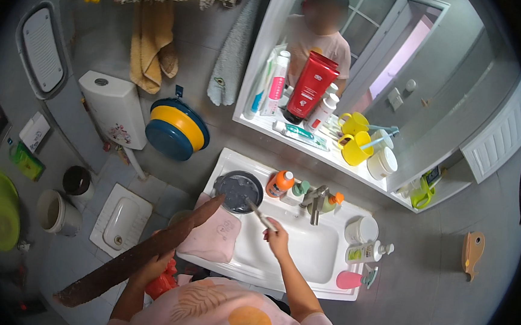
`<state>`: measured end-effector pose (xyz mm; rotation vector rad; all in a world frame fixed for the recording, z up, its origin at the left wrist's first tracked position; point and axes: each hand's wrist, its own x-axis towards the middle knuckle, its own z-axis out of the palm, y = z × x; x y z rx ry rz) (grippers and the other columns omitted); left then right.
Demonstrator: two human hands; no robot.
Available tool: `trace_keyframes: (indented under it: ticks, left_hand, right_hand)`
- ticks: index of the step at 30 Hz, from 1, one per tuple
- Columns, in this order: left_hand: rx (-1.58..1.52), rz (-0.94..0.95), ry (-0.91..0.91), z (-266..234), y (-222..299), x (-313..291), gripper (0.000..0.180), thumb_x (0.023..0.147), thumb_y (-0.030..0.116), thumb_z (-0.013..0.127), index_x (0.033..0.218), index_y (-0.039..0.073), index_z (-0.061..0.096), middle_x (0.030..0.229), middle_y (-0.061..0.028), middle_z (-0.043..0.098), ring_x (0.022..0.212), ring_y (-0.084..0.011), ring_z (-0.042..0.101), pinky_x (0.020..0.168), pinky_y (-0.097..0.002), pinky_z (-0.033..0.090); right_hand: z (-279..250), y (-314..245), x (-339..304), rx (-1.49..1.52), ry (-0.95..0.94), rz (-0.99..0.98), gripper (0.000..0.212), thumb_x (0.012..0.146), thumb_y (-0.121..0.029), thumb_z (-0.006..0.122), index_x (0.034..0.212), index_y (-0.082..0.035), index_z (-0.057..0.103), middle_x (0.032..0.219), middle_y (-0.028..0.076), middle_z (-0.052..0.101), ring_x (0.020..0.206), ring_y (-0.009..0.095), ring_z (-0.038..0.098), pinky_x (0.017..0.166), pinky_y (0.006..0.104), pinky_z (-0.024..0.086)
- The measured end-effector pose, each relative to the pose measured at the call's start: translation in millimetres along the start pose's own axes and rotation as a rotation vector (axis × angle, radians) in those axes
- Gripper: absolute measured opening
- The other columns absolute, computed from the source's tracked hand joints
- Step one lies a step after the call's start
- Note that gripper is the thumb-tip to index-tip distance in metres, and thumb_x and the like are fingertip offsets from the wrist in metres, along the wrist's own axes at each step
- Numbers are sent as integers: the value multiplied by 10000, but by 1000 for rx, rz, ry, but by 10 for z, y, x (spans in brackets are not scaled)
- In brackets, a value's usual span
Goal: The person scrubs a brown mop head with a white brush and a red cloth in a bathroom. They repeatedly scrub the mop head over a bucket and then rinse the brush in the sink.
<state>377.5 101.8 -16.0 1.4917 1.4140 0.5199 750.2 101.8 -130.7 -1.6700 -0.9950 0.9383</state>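
My left hand is wrapped round a long, dark brown, slightly curved strip like a board. Its far end rises to the right, close to a dark grey round basin. Wet-looking grey contents lie in the basin, which stands on the left side of the white sink. In my right hand is a brush with a pale handle. Its tip points into the basin's right edge, and the bristles are hard to make out. A pink cloth hangs over the sink's left front edge, partly behind the strip.
An orange bottle and a metal faucet stand along the sink's back. A white jar and pump bottle are at right. Toiletries crowd the mirror shelf. A squat toilet and buckets are at left.
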Motion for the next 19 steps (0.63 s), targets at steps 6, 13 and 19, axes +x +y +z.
trace_keyframes:
  ticks: [6,13,19]
  left_hand:
    - [112,-65,-19,25,246,-27,505,880,424,442,1130,-6,526,1144,-182,547,1112,-299,485,916,-329,357]
    - [171,-46,-140,190,289,74,510,873,446,444,1124,13,539,1115,-168,566,1092,-278,501,918,-315,352]
    - [-117,243,-335,215,463,488,412,852,296,557,1174,44,509,1154,-146,539,1092,-222,491,938,-300,336]
  right_hand:
    - [-951,774,-216,-138,264,362,316,812,-60,453,1117,-33,533,740,151,620,621,204,615,546,295,495]
    - [-1062,1582,-695,-988,-13,356,518,757,-160,547,1237,-39,394,906,268,591,897,401,577,787,429,466]
    - [-1012,1336,-340,-628,-219,320,569,760,-241,608,1254,-87,373,1083,211,562,930,379,579,796,434,464]
